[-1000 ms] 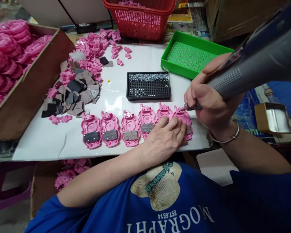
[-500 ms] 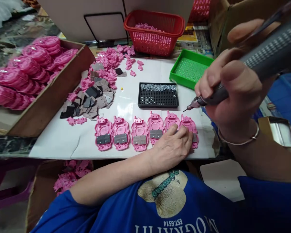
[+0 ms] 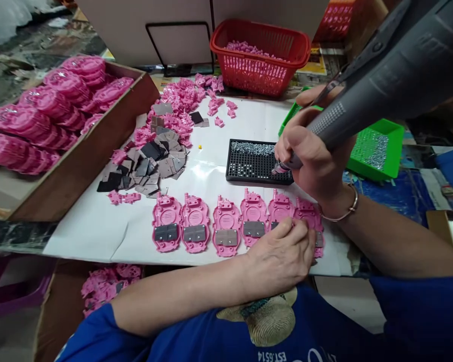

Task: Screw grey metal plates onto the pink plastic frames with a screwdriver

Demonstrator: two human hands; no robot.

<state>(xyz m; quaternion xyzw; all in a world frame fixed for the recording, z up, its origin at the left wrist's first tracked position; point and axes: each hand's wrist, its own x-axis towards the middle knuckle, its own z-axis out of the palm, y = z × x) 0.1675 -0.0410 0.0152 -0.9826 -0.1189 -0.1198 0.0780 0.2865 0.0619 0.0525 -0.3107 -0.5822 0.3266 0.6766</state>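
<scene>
Several pink plastic shells point(image 3: 226, 221) lie in a row near the table's front edge, with grey or dark plates point(image 3: 225, 237) across their lower parts. My left hand point(image 3: 287, 249) rests over the two rightmost shells, fingers bent and pressed together; whatever they hold is hidden. My right hand point(image 3: 317, 146) is wrapped round a grey electric screwdriver point(image 3: 377, 85), slanting down to the left. Its tip is at the right part of a black perforated tray point(image 3: 249, 168), which holds small silver screws point(image 3: 252, 148), loose at the back and upright in some holes.
A cardboard box point(image 3: 98, 151) of pink parts stands at the left. Beside it lie loose plates point(image 3: 169, 158) and pink pieces point(image 3: 177, 100). Behind are a red basket point(image 3: 249, 75) and, at the right, a green tray point(image 3: 392, 151) with screws.
My right hand has moved left with the screwdriver, from above the rightmost shells to the black tray. The view has shifted slightly. My left hand stays at the right-hand shells.
</scene>
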